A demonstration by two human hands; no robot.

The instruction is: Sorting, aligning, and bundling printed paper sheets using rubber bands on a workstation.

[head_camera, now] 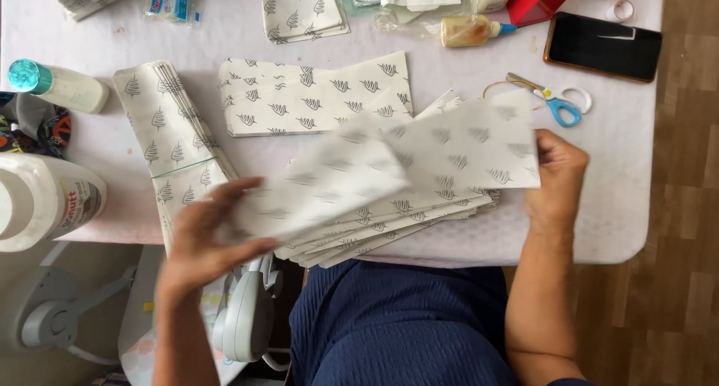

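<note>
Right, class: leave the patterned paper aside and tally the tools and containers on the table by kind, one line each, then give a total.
Scissors: 1
Phone: 1
Glue bottle: 1
Teal-capped bottle: 1
Large white jar: 1
Total: 5
</note>
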